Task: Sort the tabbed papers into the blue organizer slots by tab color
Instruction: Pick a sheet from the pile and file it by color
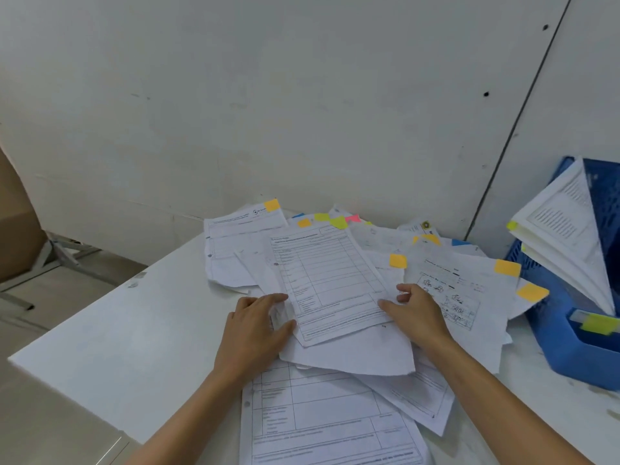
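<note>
A loose heap of tabbed papers (436, 273) covers the middle of the white table (117, 347), with orange, yellow-green, pink and blue tabs sticking out. On top lies a printed form sheet (328, 280) with a yellow-green tab (339, 222) at its far edge. My left hand (258, 327) holds this sheet's left edge, thumb on the paper. My right hand (416, 313) pinches its right edge. The blue organizer (567, 344) stands at the right and holds several sheets with yellow-green tabs (512, 225).
A grey-white wall runs right behind the heap. More form sheets (328, 424) lie at the table's near edge. The table's left edge drops to the floor, where a cardboard box (16, 229) and a metal frame (63, 253) stand.
</note>
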